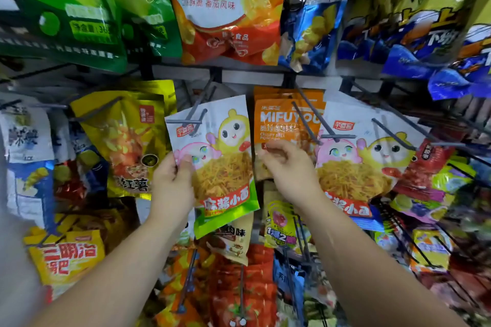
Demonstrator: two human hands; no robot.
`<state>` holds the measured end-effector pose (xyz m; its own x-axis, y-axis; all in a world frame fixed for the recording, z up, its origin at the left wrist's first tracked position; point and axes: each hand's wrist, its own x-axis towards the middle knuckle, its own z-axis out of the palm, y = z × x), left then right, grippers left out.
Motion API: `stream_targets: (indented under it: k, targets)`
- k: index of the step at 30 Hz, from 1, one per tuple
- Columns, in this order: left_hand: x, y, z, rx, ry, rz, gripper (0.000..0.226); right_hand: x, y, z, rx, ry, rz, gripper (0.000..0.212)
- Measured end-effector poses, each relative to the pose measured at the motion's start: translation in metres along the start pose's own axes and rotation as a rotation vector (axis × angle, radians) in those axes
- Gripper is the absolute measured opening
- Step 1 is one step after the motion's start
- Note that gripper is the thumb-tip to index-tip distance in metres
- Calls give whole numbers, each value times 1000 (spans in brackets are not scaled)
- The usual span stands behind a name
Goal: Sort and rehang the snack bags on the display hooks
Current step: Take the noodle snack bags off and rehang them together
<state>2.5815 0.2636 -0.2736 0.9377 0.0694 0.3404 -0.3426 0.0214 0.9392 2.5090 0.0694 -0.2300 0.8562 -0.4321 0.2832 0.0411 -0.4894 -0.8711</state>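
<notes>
My left hand (174,180) grips the left edge of a white snack bag with cartoon figures, noodles and a green bottom (220,164). The bag's top sits at a grey display hook (192,118) in the middle row. My right hand (288,164) pinches the lower part of an orange MIFUYOU popcorn bag (284,122), which hangs on the neighbouring hook (305,114). A second white noodle bag with a blue bottom (361,164) hangs on a hook just right of the orange one.
A yellow sweet-potato bag (125,141) hangs left of the held bag. Green, red-white and blue bags (223,8) fill the row above. Yellow, red and tan packs (233,244) crowd the hooks below. Long grey hook prongs (393,135) stick out toward me on the right.
</notes>
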Motion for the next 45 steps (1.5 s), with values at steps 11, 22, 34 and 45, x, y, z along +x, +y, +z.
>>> stream_targets:
  k: [11, 22, 34, 45]
  targets:
    - [-23, 24, -49, -135, -169, -2, 35, -13, -41, 30, 346, -116, 18, 15]
    - [-38, 17, -50, -332, -152, -120, 33, -64, -52, 31, 448, 12, 25, 21]
    - [-84, 25, 1, -247, -259, -133, 25, -88, -18, -36, 396, 36, -6, 13]
    - [-140, 75, 133, -202, -406, -151, 20, -90, 51, -169, 373, 166, 37, 16]
